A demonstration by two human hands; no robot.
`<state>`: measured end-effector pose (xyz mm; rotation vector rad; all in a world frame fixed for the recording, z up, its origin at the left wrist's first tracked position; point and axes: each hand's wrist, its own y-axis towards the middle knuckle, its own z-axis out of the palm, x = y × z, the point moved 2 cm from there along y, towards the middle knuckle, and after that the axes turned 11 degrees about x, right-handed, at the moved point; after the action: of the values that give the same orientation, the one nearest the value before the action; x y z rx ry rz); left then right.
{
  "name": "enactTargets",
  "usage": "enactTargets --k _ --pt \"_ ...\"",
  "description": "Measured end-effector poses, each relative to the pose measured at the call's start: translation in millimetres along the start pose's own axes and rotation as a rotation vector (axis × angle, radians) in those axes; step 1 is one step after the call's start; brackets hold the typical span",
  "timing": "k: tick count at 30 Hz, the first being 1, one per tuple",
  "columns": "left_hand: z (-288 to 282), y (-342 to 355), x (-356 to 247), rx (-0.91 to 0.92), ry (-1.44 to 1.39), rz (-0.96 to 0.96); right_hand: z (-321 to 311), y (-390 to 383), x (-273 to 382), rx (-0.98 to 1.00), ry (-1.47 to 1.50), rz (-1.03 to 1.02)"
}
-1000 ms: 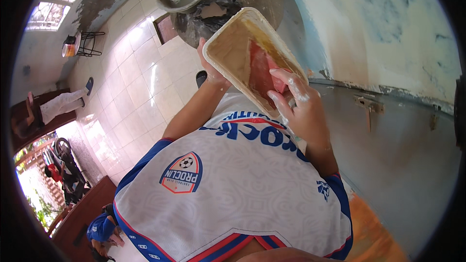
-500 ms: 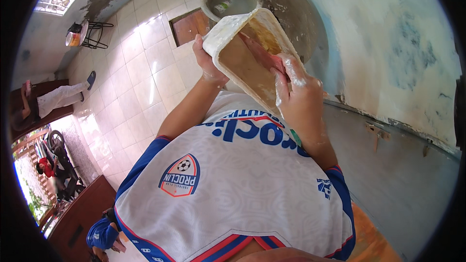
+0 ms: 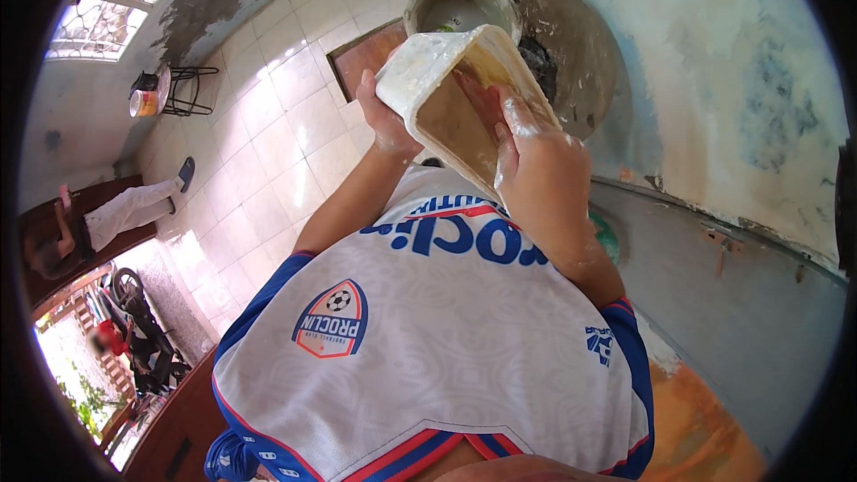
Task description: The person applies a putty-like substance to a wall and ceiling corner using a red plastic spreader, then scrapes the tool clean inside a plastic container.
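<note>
A white rectangular plastic tub, smeared with dried plaster, is tilted in front of my chest with its opening toward me. My left hand is wrapped round its left outer side. My right hand, streaked with white paste, reaches into the opening. Its fingers are closed on a reddish flat piece pressed along the tub's inner wall. The exact kind of that piece cannot be made out. Yellowish-brown residue coats the inside.
Beyond the tub stands a grey bucket beside a round stained board. A patchy plastered wall runs along the right. A stool and a person in light trousers are at the left. Outside, a motorcycle stands near the doorway.
My right hand has slid a little deeper into the tub, covering more of the reddish piece. The view has shifted slightly, and the person in blue at lower left is mostly hidden.
</note>
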<state>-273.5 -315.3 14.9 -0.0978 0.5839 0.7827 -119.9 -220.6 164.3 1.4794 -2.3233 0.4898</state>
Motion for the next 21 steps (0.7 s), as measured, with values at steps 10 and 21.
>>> enactTargets --k 10,21 --pt "-12.1 14.4 -8.3 -0.012 0.072 -0.029 5.7 20.7 2.3 -0.037 0.046 -0.072" --pt "-21.7 21.0 -4.0 0.015 -0.124 -0.139 4.6 27.7 1.4 0.059 0.002 0.051"
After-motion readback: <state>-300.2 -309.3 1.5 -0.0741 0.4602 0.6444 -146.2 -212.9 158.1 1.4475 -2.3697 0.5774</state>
